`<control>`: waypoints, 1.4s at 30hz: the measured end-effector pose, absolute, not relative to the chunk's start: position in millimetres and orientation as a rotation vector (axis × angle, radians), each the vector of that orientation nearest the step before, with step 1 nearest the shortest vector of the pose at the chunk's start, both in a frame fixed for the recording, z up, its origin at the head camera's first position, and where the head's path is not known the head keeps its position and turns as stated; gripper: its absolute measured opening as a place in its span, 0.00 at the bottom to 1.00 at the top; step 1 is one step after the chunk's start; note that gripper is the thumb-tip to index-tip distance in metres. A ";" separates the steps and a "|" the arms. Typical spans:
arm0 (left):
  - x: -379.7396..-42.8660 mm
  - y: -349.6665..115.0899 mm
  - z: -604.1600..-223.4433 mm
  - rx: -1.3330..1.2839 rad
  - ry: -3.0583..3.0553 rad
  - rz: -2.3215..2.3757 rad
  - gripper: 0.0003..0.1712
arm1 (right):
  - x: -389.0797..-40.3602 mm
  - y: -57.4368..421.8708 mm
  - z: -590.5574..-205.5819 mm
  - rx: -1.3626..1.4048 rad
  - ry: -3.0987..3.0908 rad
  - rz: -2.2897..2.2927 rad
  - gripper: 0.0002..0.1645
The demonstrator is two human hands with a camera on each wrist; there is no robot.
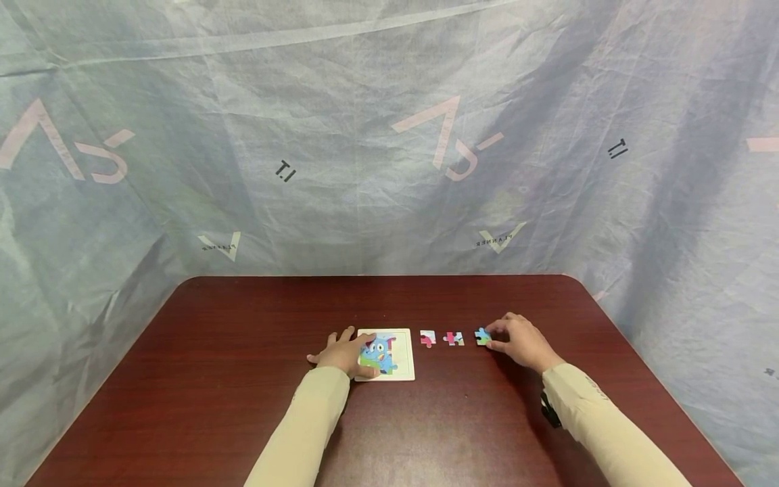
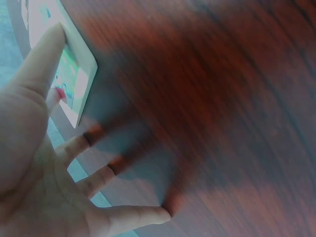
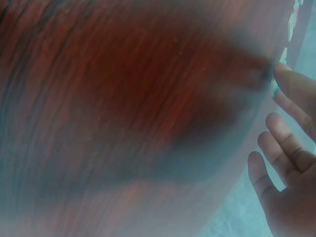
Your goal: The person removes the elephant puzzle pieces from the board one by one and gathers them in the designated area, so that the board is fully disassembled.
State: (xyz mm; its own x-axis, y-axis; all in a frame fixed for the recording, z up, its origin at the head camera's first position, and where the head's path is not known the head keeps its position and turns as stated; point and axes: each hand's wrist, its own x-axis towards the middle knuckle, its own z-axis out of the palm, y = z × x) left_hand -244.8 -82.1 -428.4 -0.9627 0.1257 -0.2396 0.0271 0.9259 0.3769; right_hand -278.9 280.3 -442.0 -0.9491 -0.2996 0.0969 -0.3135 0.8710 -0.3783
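A square puzzle board (image 1: 406,372) with a pale frame and a partly filled picture of a blue cartoon animal (image 1: 385,350) lies on the table. My left hand (image 1: 342,353) spreads its fingers over the board's left side; thumb and index finger rest on it. In the left wrist view, the other fingertips (image 2: 165,215) touch the wood. To the right, my right hand (image 1: 522,341) pinches a blue and green puzzle piece (image 1: 482,337) at its right edge between thumb and index finger. Its other fingers (image 3: 256,165) hang loosely bent in the right wrist view.
Two loose puzzle pieces lie in a row between board and right hand: a red and white piece (image 1: 428,337) and a mostly red piece (image 1: 454,338). The dark red table (image 1: 255,304) ends at a grey printed cloth (image 1: 359,203) behind it.
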 end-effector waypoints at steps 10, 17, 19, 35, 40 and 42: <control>-244.2 -82.5 -429.2 0.108 2.821 0.544 0.44 | -278.6 279.4 -443.3 0.516 -3.001 0.610 0.14; -240.7 -81.6 -423.6 0.105 2.815 0.561 0.44 | -279.1 278.9 -445.0 0.492 -3.006 0.628 0.15; -240.5 -81.4 -423.4 0.109 2.815 0.554 0.44 | -278.6 278.4 -445.9 0.481 -2.997 0.635 0.16; -245.1 -82.1 -428.6 0.114 2.821 0.544 0.44 | -266.8 260.0 -447.2 0.445 -2.878 0.808 0.18; -245.8 -82.8 -431.7 0.113 2.817 0.548 0.45 | -261.9 247.5 -446.5 0.405 -2.882 0.885 0.16; -245.9 -82.9 -432.3 0.112 2.817 0.552 0.45 | -259.9 242.5 -445.9 0.392 -2.886 0.917 0.15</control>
